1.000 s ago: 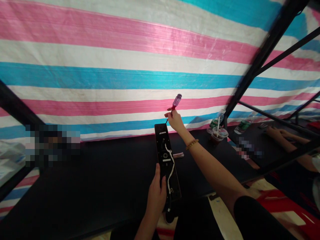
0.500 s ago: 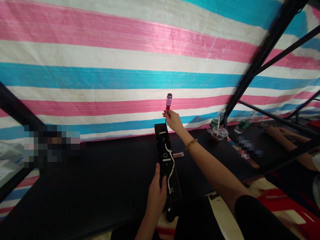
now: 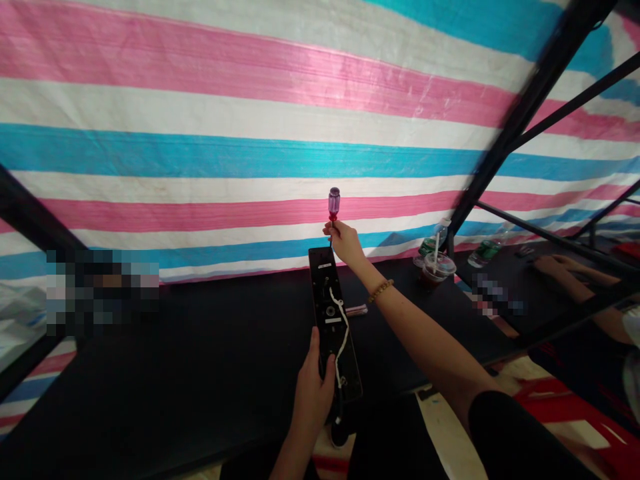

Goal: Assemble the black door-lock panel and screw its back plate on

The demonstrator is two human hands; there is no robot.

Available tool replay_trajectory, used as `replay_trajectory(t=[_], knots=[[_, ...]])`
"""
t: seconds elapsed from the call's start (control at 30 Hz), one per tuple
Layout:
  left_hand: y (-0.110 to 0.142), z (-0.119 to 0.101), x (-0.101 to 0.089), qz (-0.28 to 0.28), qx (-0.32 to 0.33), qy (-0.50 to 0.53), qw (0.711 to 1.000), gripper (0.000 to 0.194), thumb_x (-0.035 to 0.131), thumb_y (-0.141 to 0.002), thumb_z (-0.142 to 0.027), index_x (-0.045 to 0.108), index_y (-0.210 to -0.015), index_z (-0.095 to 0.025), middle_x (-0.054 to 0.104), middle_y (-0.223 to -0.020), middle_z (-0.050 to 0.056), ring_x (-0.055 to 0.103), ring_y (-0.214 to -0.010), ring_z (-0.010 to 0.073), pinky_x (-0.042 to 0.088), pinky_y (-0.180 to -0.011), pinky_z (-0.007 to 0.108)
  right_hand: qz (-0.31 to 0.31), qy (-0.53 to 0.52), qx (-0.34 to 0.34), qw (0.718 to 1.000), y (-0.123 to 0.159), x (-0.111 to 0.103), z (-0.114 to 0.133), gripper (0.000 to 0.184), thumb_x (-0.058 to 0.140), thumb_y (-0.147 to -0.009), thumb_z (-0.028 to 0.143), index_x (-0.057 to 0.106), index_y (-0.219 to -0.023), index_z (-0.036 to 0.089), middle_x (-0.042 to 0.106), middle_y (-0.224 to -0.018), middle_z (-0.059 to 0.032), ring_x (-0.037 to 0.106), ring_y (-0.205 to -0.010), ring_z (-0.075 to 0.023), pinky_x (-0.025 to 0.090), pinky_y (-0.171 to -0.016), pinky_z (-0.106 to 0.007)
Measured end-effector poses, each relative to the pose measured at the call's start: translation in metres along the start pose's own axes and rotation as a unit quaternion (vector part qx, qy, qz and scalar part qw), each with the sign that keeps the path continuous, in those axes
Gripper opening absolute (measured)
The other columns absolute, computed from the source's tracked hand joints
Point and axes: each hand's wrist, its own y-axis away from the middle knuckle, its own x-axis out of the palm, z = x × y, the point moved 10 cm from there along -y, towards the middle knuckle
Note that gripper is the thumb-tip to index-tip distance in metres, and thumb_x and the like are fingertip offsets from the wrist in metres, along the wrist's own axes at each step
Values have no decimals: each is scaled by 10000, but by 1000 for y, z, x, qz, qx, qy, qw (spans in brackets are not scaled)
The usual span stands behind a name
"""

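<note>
A long black panel (image 3: 325,283) lies lengthwise away from me, with a white cable (image 3: 345,333) running along it and hanging past its near end. My left hand (image 3: 314,383) grips the panel's near left edge, thumb on top. At the far end, my right hand (image 3: 347,241) pinches the shaft of a screwdriver (image 3: 334,203) with a clear purple handle and red collar. The screwdriver stands nearly upright, its shaft pointing down to the panel's far right corner. I cannot make out whether the tip touches a screw.
A black table (image 3: 200,373) carries the panel. Right of the panel lies a small pinkish bundle (image 3: 357,311). Further right stand a lidded drink cup (image 3: 439,268) and a bottle (image 3: 427,247). Another person's hands (image 3: 553,265) rest on the neighbouring table. Striped sheeting (image 3: 250,160) closes the back.
The screwdriver handle has shifted slightly left and stands a little more upright, my right hand moving with it. My left hand and the panel stay almost in place.
</note>
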Motion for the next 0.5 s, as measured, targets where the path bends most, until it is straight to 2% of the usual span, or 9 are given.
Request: replay_trajectory(t=[0.13,0.33,0.5], knots=[[1,1,0,-1,-3,-3,1000,678,468,-972,-355,252,-1581,-150,422,-1576,142,454,-1426,233,354,-1173,400,-3,-8,6,1000,-1,-1,-1,160,461,-970,220,620,-979,208,747,-901,-66,733,-837,-176,575,-778,-314],[0,0,2,6,-3,-7,1000,680,447,-979,-361,235,-1584,-135,400,-1586,153,442,-1435,237,361,-1172,401,-15,-29,11,999,1,-2,-8,164,597,-903,351,658,-852,207,724,-814,-36,719,-743,-180,597,-705,-302],[0,2,1,3,0,-4,1000,684,452,-977,-364,234,-1585,-138,395,-1591,144,423,-1447,238,341,-1186,404,-31,-51,18,998,2,-5,-9,154,657,-853,361,635,-822,212,710,-766,-2,717,-694,-170,610,-689,-301]])
